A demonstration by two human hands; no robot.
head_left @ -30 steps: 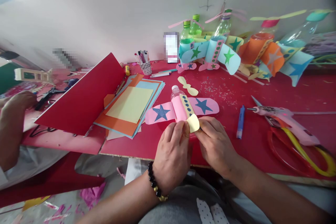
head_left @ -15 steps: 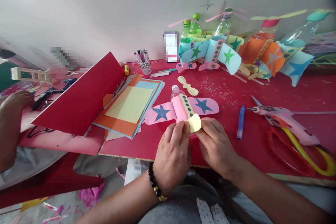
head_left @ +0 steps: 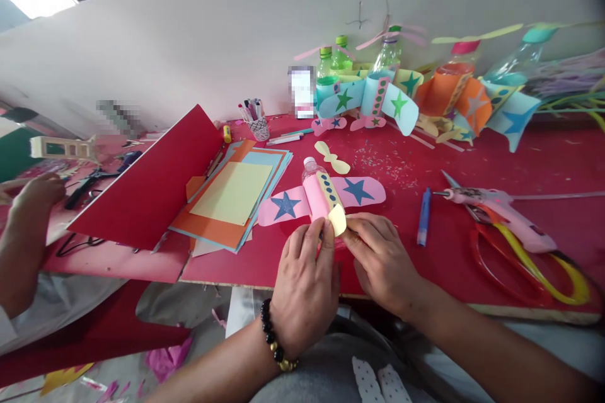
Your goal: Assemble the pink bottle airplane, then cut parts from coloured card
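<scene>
Table: red, scuffed top (head_left: pixel 265 264), paper flecks scattered at the far centre.
Wall: pale, plain (head_left: pixel 212 38), behind the table.
Far right: row of decorated bottles (head_left: pixel 380 97), paper-winged, with propellers.
Left: upright red board (head_left: pixel 151 189); beside it a paper stack (head_left: pixel 231 195), yellow uppermost.
Right: blue marker (head_left: pixel 424 217); pink glue gun (head_left: pixel 508 214) overlapping scissors (head_left: pixel 529 256).
Centre: pink bottle plane (head_left: pixel 314 198), lying, star-winged, cap pointing far; yellow paper piece (head_left: pixel 337 220) at its near end; yellow propeller (head_left: pixel 332 157) just beyond.
Left hand (head_left: pixel 307 277): knuckles up, fingers bent, closed on the plane's near end.
Right hand (head_left: pixel 390 258): fingers curled, pinching the yellow paper piece's right edge.
</scene>
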